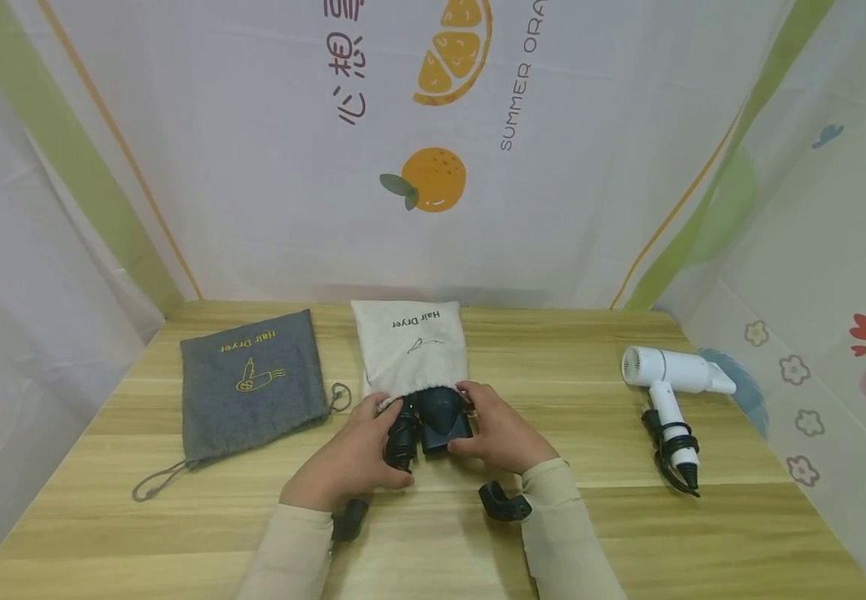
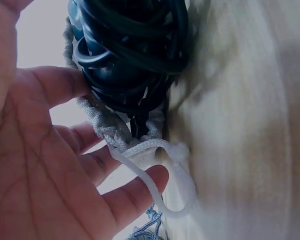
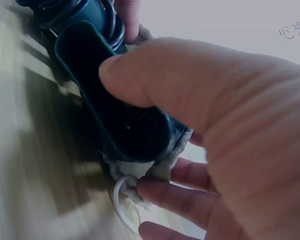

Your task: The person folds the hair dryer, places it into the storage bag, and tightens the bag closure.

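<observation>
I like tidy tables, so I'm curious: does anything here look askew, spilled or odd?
Nothing looks spilled or damaged. The dark-grey, squarish fabric pouch at the left lies askew, and the glossy dark hair dryer pokes out of the pale fabric drawstring pouch, so it looks only partly covered.
</observation>
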### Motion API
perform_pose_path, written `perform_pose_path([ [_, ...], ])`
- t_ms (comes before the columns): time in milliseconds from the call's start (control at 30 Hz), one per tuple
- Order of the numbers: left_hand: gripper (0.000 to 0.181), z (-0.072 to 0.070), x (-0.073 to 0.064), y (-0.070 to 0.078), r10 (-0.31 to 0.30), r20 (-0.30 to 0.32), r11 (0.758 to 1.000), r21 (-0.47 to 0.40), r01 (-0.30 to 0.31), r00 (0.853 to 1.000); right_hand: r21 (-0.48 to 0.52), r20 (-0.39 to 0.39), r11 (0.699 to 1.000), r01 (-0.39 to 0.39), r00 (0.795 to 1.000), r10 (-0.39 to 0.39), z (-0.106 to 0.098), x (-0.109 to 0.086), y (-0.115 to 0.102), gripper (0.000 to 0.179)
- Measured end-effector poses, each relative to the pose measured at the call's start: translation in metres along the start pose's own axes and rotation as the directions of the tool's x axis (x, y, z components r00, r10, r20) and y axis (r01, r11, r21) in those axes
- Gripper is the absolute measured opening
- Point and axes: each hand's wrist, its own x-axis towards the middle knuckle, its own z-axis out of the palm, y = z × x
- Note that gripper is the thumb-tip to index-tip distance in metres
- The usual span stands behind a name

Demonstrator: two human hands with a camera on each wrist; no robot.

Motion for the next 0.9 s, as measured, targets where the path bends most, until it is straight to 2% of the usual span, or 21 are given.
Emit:
perform_pose_path([
  [367, 0.106, 0.0000, 0.0008, -0.0002, -0.013, 0.008, 1.000, 0.006, 0.013, 1.000, 0.003, -0.021, 1.000, 0.018, 1.000, -0.018, -0.0049, -0.0017, 0.0013, 0.072],
  [500, 0.103, 0.0004, 0.0009, -0.0002, 0.023, -0.009, 0.999, 0.026, -0.023, 1.000, -0.011, -0.025, 0.999, 0.049, 0.998, -0.049, -0.0044, -0.0016, 0.0025, 0.067],
  [633, 0.095, 0.0010, 0.0022, -0.0008, 0.073, -0.034, 0.996, 0.061, -0.071, 0.997, -0.020, -0.045, 0.996, 0.087, 0.995, -0.088, -0.0029, -0.0005, 0.0036, 0.054],
  [733, 0.087, 0.0011, 0.0028, -0.0011, 0.080, -0.058, 0.995, 0.070, -0.076, 0.995, -0.015, -0.054, 0.995, 0.101, 0.993, -0.102, -0.0023, -0.0001, 0.0032, 0.043],
  [900, 0.084, 0.0001, 0.0021, -0.0006, 0.057, -0.078, 0.997, 0.054, -0.053, 0.995, 0.007, -0.048, 0.997, 0.072, 0.996, -0.072, -0.0025, 0.0000, 0.0016, 0.038],
])
